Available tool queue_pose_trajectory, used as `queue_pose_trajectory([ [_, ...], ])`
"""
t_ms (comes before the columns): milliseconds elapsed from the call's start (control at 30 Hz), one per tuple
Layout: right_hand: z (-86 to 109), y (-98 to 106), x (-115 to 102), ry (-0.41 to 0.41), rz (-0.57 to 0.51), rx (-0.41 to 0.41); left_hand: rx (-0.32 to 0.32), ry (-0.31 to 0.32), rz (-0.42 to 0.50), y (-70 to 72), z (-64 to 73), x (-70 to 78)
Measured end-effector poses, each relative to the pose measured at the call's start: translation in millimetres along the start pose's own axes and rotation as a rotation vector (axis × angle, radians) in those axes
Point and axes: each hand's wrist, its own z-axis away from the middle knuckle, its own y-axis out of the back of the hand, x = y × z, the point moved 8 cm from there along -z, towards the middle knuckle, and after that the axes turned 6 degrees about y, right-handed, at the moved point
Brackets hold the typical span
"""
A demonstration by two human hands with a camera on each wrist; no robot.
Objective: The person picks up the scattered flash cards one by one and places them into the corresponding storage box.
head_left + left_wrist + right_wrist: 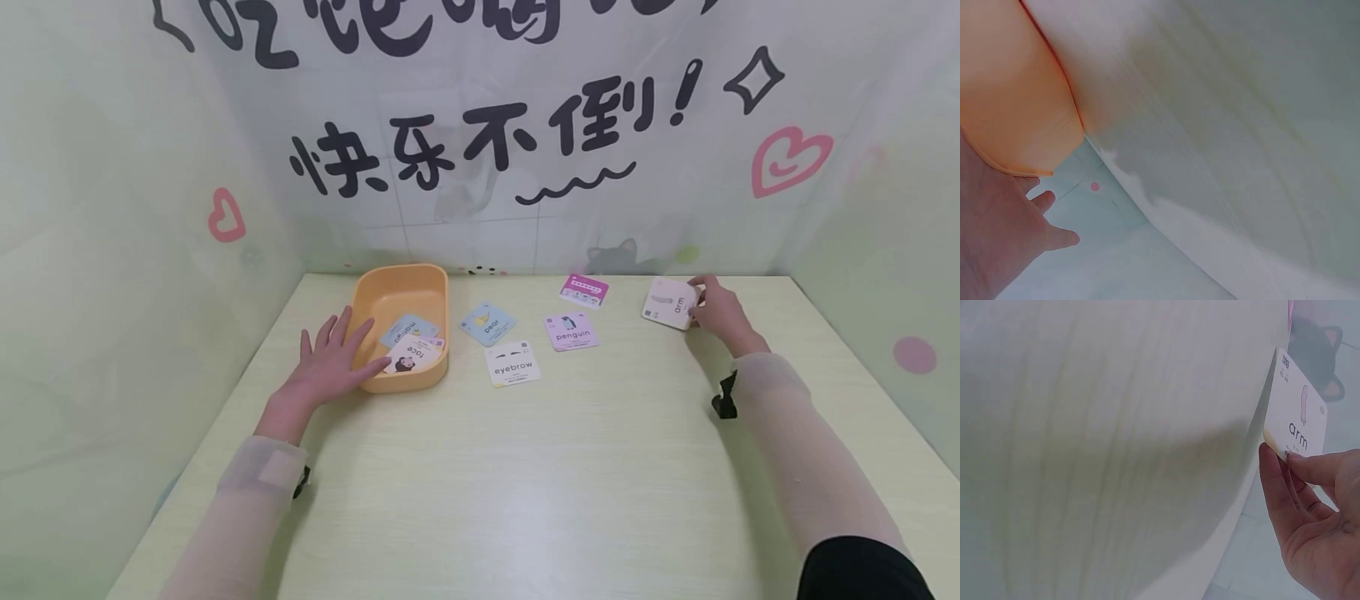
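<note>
My right hand (722, 315) pinches a white card marked "arm" (667, 302) between thumb and fingers, near the table's back right. In the right wrist view the card (1297, 412) is tilted up off the table, its lower edge between thumb and fingertips. At the left, my left hand (327, 360) spreads its fingers over the near left side of an orange bin (397, 382). Inside the bin lie a white "face" card (415, 353) and a blue "mango" card (408, 327). The left wrist view shows the bin's outer wall (1022, 81) beside the left hand (997, 231).
Between the hands lie a blue "pear" card (487, 324), a white "eyebrow" card (513, 364), a purple "penguin" card (572, 332) and a magenta card (584, 291). A printed curtain (480, 225) hangs along the back edge of the pale wooden table (510, 483).
</note>
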Motion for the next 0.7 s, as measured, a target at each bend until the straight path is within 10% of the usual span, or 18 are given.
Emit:
queue_pose_trajectory([
  [700, 3.1, 2, -15, -0.009, -0.050, 0.018, -0.002, 0.000, -0.006, 0.8, 0.9, 1.3],
])
